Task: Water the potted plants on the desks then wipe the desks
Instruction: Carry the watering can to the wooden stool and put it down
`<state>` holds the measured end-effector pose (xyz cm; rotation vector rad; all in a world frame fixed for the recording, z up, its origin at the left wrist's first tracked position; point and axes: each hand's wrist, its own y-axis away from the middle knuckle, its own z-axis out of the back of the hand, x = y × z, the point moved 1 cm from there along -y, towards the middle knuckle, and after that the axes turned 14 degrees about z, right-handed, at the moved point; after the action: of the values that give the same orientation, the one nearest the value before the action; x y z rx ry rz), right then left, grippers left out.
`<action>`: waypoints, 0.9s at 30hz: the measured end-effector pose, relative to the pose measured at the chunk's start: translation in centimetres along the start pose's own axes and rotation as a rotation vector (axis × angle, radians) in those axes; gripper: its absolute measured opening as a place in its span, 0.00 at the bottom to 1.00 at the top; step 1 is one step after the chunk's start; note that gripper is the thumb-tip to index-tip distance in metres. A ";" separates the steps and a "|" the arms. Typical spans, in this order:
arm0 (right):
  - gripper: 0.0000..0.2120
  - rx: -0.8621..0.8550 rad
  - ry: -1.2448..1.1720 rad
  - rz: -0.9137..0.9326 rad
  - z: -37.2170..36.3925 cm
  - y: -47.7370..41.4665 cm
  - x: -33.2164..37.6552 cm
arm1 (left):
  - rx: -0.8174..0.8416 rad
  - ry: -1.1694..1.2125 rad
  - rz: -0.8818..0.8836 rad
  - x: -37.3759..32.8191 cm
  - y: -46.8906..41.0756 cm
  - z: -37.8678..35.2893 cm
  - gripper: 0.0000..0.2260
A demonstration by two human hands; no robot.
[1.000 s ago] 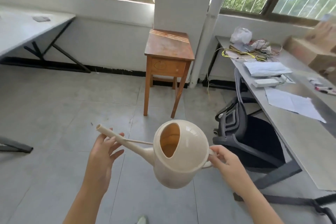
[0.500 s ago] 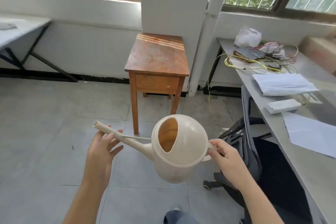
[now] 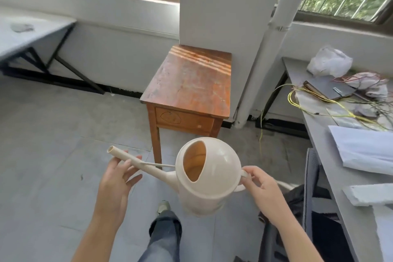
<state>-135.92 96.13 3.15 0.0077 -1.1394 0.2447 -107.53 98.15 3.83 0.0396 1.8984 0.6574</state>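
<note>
I hold the watering can (image 3: 208,178) in the air over the floor (image 3: 53,155), on the near side of the wooden side table (image 3: 191,83). My right hand (image 3: 263,193) has its fingers pinched round the handle (image 3: 244,173), while my left hand (image 3: 116,183) lies loose and flat under the spout (image 3: 127,158), steadying it without closing. I judge this the carrying part of the watering step, since no potted plant shows on the right tabletop (image 3: 297,76) or the far left tabletop (image 3: 42,27); next I must find a pot, bring the spout over its soil and tip gently.
</note>
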 end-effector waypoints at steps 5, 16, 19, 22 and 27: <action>0.05 -0.008 0.018 -0.007 -0.4 -5.8 -1.3 | 0.008 0.029 0.010 -2.0 -6.6 -1.9 0.10; 0.07 -0.220 0.007 -0.079 -0.7 -19.6 -0.6 | 0.193 -0.022 0.000 -10.6 -22.4 -7.9 0.10; 0.08 -0.280 -0.018 -0.083 -1.2 -23.1 -0.7 | 0.203 -0.010 -0.004 -12.7 -25.7 -9.3 0.11; 0.08 -0.304 -0.030 -0.109 -1.4 -25.8 -1.3 | 0.198 -0.006 0.014 -14.0 -28.5 -10.4 0.12; 0.08 -0.272 -0.040 -0.124 -0.9 -30.7 -2.1 | 0.207 -0.064 0.005 -16.0 -32.8 -11.8 0.11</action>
<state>-129.88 65.97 4.49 -0.1578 -1.1998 -0.0216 -102.08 60.23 5.55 0.1952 1.8983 0.4556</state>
